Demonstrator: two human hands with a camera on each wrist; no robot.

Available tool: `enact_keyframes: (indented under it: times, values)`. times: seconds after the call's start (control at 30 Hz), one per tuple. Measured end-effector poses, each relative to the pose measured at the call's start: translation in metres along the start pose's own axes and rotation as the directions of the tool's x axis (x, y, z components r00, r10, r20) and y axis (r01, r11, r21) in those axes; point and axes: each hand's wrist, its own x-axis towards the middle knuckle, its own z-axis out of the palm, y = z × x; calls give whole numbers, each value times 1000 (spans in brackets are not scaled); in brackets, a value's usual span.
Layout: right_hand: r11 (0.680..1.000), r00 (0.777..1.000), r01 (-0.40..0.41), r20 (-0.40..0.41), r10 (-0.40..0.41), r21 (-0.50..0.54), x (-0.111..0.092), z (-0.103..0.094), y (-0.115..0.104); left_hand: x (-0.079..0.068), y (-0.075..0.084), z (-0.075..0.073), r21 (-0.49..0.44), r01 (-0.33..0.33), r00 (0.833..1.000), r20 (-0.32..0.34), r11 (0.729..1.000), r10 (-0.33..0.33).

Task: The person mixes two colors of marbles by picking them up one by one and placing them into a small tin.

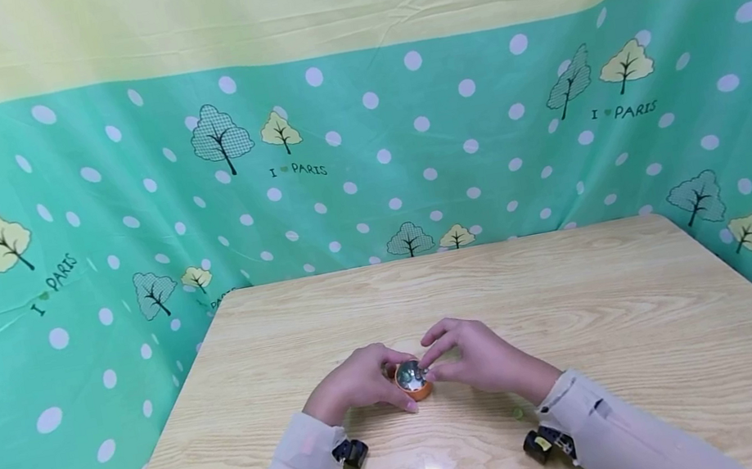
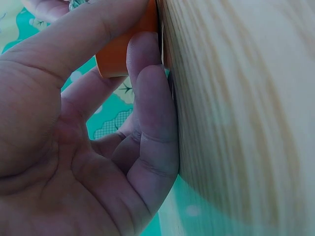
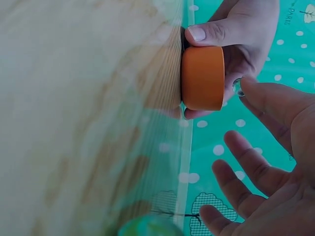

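A small round orange cup (image 1: 415, 394) with a shiny silver inside stands upright on the wooden table. My left hand (image 1: 368, 382) holds it from the left, thumb at the near side and fingers round the far side. The left wrist view shows the cup's orange wall (image 2: 115, 56) between thumb and fingers. From the right, my right hand (image 1: 474, 355) pinches a small shiny, glassy piece (image 3: 238, 87) between thumb and forefinger, over the cup's rim; its other fingers are spread apart. The piece is mostly hidden by the fingertips, so its kind is unclear.
A small green, roundish thing (image 1: 518, 413) lies on the table (image 1: 565, 294) near the right wrist; it is blurred in the right wrist view. Black wrist cameras hang under both sleeves. A green dotted curtain (image 1: 451, 147) closes off the back and sides.
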Motion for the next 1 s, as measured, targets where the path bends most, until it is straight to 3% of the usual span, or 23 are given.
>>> enact_keyframes:
  times: [1.0]
  values:
    - [998,999,-42,15,43,-37,-5,-5,-1,0,3,1,13,28,1000,-15,1000,-28]
